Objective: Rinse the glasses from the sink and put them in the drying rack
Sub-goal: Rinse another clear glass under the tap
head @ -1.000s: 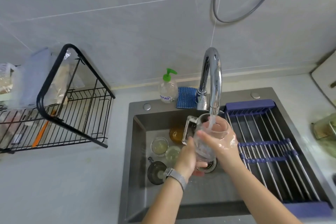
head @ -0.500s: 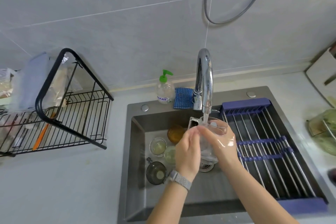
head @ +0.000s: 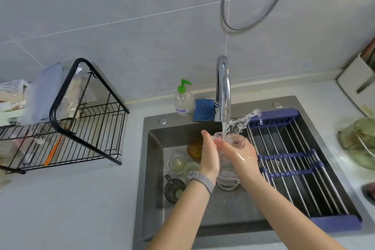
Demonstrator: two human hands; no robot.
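The sink holds glasses at its nine o'clock side — a roll-up rack spans its three o'clock side. Behind, at twelve, stands the faucet — soap bottle just left; wire drying rack farther toward nine.

A clear glass mug stands upright under the running tap, water splashing from its mouth. Four more glasses sit in the dark sink. The black wire drying rack stands on the tabletop at left.
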